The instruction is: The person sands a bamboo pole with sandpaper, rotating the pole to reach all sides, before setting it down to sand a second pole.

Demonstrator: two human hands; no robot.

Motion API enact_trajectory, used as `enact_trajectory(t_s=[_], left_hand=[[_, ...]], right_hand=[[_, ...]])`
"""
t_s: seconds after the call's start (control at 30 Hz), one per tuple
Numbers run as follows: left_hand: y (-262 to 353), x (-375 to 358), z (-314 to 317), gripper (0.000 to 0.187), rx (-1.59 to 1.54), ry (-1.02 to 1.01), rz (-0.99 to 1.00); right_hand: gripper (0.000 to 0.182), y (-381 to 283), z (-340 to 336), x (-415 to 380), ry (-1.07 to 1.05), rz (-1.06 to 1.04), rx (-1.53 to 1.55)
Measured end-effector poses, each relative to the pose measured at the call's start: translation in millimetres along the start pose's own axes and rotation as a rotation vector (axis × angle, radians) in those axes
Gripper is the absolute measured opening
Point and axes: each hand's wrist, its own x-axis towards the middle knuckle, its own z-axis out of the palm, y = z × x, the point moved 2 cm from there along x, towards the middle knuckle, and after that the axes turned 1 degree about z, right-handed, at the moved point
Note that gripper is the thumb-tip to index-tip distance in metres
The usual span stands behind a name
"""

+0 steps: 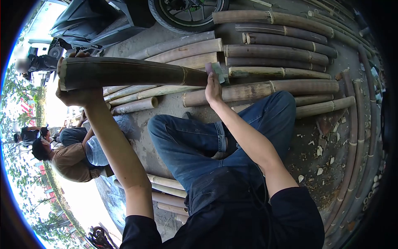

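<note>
Head view, my left hand (pixel 78 96) wrapped round one end of the bamboo pole (pixel 128 73), my right hand (pixel 213 89) against its other end, closure unclear, purple-and-green piece (pixel 209 68) at its fingertips.

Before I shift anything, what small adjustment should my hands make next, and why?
I'd probably lower the bamboo tube slightly toward the crossed legs for steadier support. The left hand grips its wide end, the right hand is at the other, by something pale green, and both arms reach out with no other support visible under the tube.
</note>
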Motion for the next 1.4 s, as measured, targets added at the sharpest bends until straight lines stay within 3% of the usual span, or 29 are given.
enact_trajectory(t_s=[0.1,0.3,0.43,0.53,0.6,0.67,0.7,0.73,0.83,0.97,1.07,1.17,1.27,1.4], left_hand=[[3,-2,-11,0.074,0.032,0.041,0.03],[12,-11,-42,0.073,0.138,0.173,0.091],[14,-4,-51,0.073,0.206,0.243,0.1],[7,2,-42,0.069,0.161,0.264,0.072],[8,5,-41,0.069,0.165,0.252,0.082],[7,8,-44,0.073,0.151,0.194,0.074],[6,8,-41,0.072,0.147,0.225,0.063],[4,10,-36,0.072,0.319,0.388,0.07],[-5,17,-11,0.07,0.409,0.494,0.136],[-7,19,1,0.068,0.552,0.622,0.208],[-8,23,-13,0.068,0.653,0.636,0.236],[-18,24,14,0.067,0.906,0.823,0.332],[-18,25,14,0.062,0.907,0.979,0.365],[-14,22,20,0.061,0.934,0.982,0.325]], right_hand=[[0.068,32,-22,17,-0.019,0.253,-0.124],[0.063,15,-35,19,-0.045,0.532,0.018],[0.063,25,-34,7,-0.034,0.357,-0.024],[0.068,17,-30,12,0.13,0.44,0.072],[0.069,11,-16,5,0.111,0.499,0.108],[0.07,8,-10,-1,0.129,0.321,0.034],[0.07,14,-15,3,0.083,0.36,0.033],[0.07,18,-22,6,0.082,0.361,0.026],[0.072,34,-31,30,0.115,0.56,0.079],[0.068,2,-32,8,0.013,0.46,0.011],[0.069,12,-35,11,0.083,0.47,0.035],[0.069,14,-15,12,0.078,0.45,0.07],[0.068,-1,-15,4,0.007,0.401,0.064],[0.072,16,-26,22,0.096,0.566,0.207]])
